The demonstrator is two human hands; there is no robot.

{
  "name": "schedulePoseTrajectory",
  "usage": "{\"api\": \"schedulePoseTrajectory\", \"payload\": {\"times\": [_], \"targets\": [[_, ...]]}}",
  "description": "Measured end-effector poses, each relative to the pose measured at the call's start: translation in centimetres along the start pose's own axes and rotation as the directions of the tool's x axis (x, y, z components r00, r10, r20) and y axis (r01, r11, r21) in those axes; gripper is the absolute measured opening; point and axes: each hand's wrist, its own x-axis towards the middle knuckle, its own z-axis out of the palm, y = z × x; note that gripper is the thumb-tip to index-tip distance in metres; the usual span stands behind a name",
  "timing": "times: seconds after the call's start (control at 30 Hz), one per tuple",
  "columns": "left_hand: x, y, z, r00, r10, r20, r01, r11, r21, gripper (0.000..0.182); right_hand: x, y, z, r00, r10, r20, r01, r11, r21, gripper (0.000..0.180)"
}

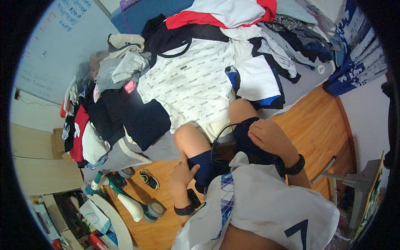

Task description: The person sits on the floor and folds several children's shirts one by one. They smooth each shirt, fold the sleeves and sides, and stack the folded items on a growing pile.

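Observation:
My left hand (182, 173) rests on my leg beside the knee, its fingers apart, at the hem of the dark blue shorts (207, 164). On my other thigh lies my right hand (265, 136), its fingers loosely bent; whether anything is under them cannot be told. Both wrists wear black bands. In front of my knees a white short-sleeved T-shirt (197, 84) with small printed marks and a black collar is spread flat. Right of it lies a folded white cloth (257, 78) on black and blue clothing. A thin black cable (215, 140) loops between my thighs.
Piled clothes cover much of the bed, with a black garment (147, 122) at left and a white and red garment (228, 14) at the back. On the wooden floor are a shoe (149, 179) and a green and white scooter (129, 206). A metal-legged stand (334, 178) is at right.

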Motion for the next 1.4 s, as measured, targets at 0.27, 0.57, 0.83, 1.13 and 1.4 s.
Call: {"api": "schedulePoseTrajectory", "payload": {"times": [0.27, 0.57, 0.83, 1.13, 1.4], "targets": [[1.3, 0.3, 1.4, 0.998, -0.057, 0.006, 0.056, 0.992, 0.116, 0.091, 2.0, 0.0, 1.0, 0.999, -0.033, 0.037, 0.033, 0.999, -0.004, 0.011], [3.4, -0.4, 0.1, 0.987, -0.099, 0.123, 0.096, 0.995, 0.028, 0.107, 1.8, 2.2, 1.3, 0.998, 0.066, 0.022, -0.065, 0.997, -0.043, 0.011], [3.0, 0.9, 0.5, 0.992, -0.128, 0.004, 0.118, 0.923, 0.367, 0.102, 1.4, 4.9, 2.5, 0.983, 0.155, 0.100, -0.155, 0.988, -0.015, 0.009], [4.7, 1.5, -0.4, 0.986, -0.166, 0.016, 0.134, 0.848, 0.513, 0.073, 1.5, 7.2, 4.0, 0.966, 0.228, 0.125, -0.235, 0.971, 0.043, 0.010], [5.8, 3.2, -1.6, 0.927, -0.311, 0.210, 0.115, 0.768, 0.630, 0.063, -0.5, 7.2, 3.8, 0.922, 0.358, 0.143, -0.364, 0.931, 0.012, 0.011]]}}
